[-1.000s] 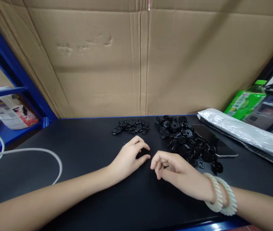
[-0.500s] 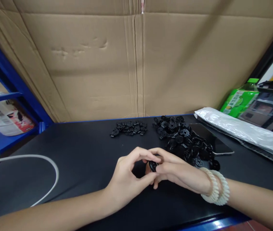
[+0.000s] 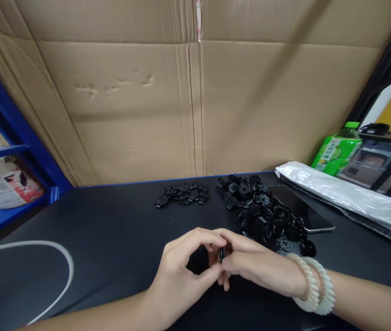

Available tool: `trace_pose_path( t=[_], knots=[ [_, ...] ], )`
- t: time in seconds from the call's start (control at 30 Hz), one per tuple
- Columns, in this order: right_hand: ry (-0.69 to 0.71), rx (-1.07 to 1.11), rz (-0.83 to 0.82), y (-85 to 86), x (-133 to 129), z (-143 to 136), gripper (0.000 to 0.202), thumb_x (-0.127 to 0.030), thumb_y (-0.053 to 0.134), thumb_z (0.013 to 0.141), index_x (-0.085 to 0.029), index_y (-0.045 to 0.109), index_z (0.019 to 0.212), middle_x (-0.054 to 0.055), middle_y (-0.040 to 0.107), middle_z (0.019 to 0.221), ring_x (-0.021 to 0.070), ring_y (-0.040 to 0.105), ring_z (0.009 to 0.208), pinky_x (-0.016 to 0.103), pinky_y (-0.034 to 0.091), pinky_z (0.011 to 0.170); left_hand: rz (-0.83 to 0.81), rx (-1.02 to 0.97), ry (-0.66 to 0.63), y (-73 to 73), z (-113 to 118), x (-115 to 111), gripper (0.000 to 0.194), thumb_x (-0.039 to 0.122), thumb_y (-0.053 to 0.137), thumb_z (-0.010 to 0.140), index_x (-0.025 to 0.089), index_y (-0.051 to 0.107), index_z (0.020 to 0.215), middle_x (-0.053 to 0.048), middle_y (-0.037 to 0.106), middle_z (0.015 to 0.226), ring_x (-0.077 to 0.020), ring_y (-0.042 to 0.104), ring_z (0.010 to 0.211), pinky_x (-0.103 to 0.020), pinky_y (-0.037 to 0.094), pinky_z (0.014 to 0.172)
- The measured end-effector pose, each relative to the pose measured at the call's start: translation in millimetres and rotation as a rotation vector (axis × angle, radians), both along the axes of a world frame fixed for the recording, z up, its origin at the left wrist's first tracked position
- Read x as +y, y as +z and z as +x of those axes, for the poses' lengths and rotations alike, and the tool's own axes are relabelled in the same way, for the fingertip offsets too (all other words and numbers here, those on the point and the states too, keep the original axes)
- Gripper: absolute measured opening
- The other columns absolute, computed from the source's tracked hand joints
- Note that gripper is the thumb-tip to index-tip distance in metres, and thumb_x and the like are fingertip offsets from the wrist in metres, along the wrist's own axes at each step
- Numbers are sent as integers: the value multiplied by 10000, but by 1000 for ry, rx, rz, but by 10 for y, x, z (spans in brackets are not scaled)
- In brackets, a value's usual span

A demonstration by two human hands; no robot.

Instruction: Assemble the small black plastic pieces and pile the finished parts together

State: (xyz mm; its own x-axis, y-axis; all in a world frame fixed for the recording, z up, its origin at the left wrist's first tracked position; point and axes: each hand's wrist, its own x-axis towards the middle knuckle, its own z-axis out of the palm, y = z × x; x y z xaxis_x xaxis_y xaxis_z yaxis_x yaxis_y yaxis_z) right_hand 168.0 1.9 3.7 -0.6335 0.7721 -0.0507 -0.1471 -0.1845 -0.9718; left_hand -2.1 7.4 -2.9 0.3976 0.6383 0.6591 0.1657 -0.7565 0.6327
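Note:
My left hand [image 3: 184, 271] and my right hand [image 3: 253, 264] meet fingertip to fingertip low over the black table [image 3: 112, 230]. Between them they pinch a small black plastic part [image 3: 221, 254], seen edge-on. A white coiled band sits on my right wrist [image 3: 314, 285]. Just beyond my right hand lies a large heap of black round perforated discs [image 3: 260, 211]. A smaller, flatter pile of little black pieces [image 3: 181, 193] lies further back, to the left of that heap.
A dark phone or tablet [image 3: 302, 209] lies beside the heap, with a long silvery plastic bag [image 3: 347, 195] and a green bottle [image 3: 336, 149] to the right. A white cable [image 3: 43, 257] loops at left. Cardboard [image 3: 195, 101] walls the back; blue shelving [image 3: 5, 151] stands at left.
My hands, apart a second ago, have come together around a black part and drawn nearer to me. The disc showed its face half a second ago and is edge-on now.

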Motion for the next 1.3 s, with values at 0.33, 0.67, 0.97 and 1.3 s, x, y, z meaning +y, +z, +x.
trace_pose_path(
  t=[0.33, 0.67, 0.97, 1.3],
  knots=[
    [11, 29, -98, 45, 3, -32, 263, -95, 501, 614, -169, 474, 864, -10, 522, 801, 111, 515, 692, 252, 411, 610, -80, 47, -123, 6, 15, 33, 248, 7, 702, 709, 167, 707, 898, -58, 686, 898, -174, 679, 795, -245, 558, 701],
    [31, 59, -117, 25, 48, -48, 353, -76, 492, 625, -159, 520, 967, -2, 540, 819, 123, 556, 754, 312, 479, 708, -129, 37, -154, 46, 36, 42, 191, 61, 710, 730, 185, 736, 873, -64, 715, 886, -169, 676, 750, -230, 556, 631],
    [38, 131, -194, 22, 78, -53, 308, -54, 499, 571, -164, 493, 859, -11, 556, 822, 127, 573, 753, 339, 511, 721, -193, 58, -119, 44, 75, 78, 236, -4, 700, 653, 167, 734, 811, -41, 694, 814, -118, 590, 608, -203, 498, 533],
    [54, 199, -174, -1, 109, 7, 403, -64, 497, 620, -153, 509, 1013, 11, 559, 827, 128, 590, 695, 356, 503, 694, -360, -118, -71, 53, 56, 108, 194, 15, 585, 698, 158, 682, 787, -38, 621, 788, -153, 640, 707, -256, 567, 638]
  ],
)
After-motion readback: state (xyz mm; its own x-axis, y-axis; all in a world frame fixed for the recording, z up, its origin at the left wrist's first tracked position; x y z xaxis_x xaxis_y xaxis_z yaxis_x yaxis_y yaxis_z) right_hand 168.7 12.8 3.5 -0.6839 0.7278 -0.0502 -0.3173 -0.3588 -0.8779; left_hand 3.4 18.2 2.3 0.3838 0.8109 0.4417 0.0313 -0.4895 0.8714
